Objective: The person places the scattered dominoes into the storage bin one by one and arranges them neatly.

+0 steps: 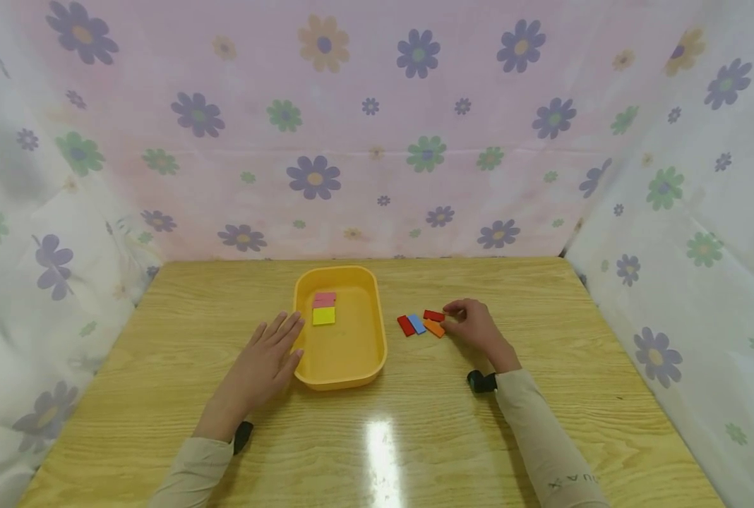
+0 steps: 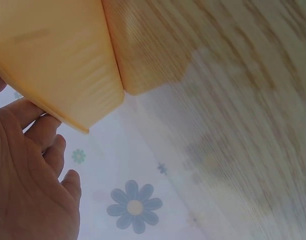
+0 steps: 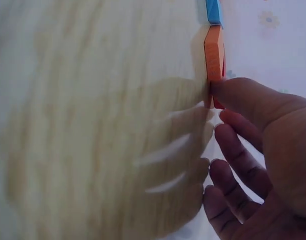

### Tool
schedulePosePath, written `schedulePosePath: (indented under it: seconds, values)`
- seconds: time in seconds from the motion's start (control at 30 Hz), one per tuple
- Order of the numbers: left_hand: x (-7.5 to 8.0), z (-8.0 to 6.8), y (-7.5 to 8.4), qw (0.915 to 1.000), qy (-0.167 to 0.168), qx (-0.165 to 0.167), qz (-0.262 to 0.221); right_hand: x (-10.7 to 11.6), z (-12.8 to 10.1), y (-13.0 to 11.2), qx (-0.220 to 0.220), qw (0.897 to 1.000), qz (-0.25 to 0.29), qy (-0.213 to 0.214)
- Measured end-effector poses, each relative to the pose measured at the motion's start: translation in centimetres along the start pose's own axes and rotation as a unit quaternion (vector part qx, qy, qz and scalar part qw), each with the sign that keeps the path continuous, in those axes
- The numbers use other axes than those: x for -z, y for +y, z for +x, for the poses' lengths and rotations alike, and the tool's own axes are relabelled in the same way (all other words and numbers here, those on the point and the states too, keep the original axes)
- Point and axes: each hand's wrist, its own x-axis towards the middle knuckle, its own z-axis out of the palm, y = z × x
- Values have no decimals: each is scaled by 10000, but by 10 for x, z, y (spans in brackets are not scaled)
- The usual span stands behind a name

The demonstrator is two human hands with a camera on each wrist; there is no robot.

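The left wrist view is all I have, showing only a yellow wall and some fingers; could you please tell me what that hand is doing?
Observer: The left hand lies flat on the table with straight fingers, touching the outer side of the yellow tray.
Operator: Thank you. Is there anything inside it?
Observer: Yes, a pink tile and a yellow tile lie side by side on its floor.
Operator: And where is the other hand, please?
Observer: The right hand is to the right of the tray, its fingertips on an orange tile.
Operator: Are there more tiles there?
Observer: Two red ones and a blue tile lie beside it on the table.
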Motion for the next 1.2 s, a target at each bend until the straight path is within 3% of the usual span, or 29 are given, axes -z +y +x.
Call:
schedulePosePath:
  seconds: [0.53,1.2]
  values:
    - [-6,1,-5,9999,-50,71,52,4,2,-6,12,9999,34,-151]
    - [-4,0,-4,9999,-65,84,20,2,0,-5,-76,9962,740,443]
